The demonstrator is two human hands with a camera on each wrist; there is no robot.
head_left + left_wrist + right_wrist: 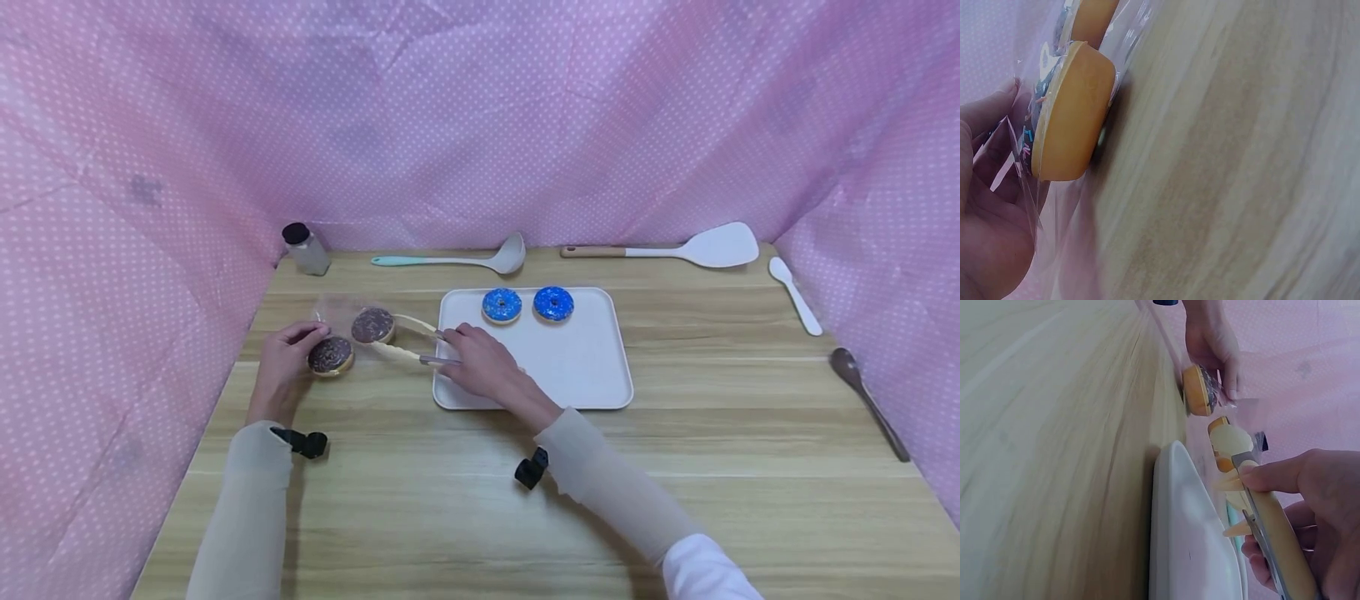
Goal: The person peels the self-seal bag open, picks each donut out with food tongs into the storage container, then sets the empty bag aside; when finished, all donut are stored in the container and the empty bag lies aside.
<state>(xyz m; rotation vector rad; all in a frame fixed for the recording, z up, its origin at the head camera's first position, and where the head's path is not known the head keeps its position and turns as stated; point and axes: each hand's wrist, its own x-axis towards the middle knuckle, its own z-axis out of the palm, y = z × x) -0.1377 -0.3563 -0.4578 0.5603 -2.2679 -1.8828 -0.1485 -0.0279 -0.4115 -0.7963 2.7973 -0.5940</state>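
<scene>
A pink dotted cloth (pixel 480 117) walled in a wooden table (pixel 405 492), on which a white tray (pixel 577 367) sat near the middle. Beyond the tray lay a white turner (pixel 720 247) with a brown handle and a ladle (pixel 508 257); two blue doughnuts (pixel 553 304) rested toward the tray's far edge. The person's right hand (pixel 483 362), above the tray's left side, gripped cream-and-metal tongs (pixel 1282 544). Off to the left, the left hand (pixel 288 358) pinched a clear plastic wrapper (pixel 333 307) between thumb and fingers. Two chocolate-topped doughnuts were beside that hand: the nearer doughnut (pixel 331 356) just right of its fingers, with film around it in the left wrist view, and the farther doughnut (pixel 372 325) up and to the right, between the two hands. The relation that mattered was the tongs' line to this farther one. Their long axis ran leftward from the right hand and slightly away from the person, the spread tips straddling its right side. The left fingertips were closer to it than the right ones. Whether both tips pressed on it, or how much film covered it, could not be told.
</scene>
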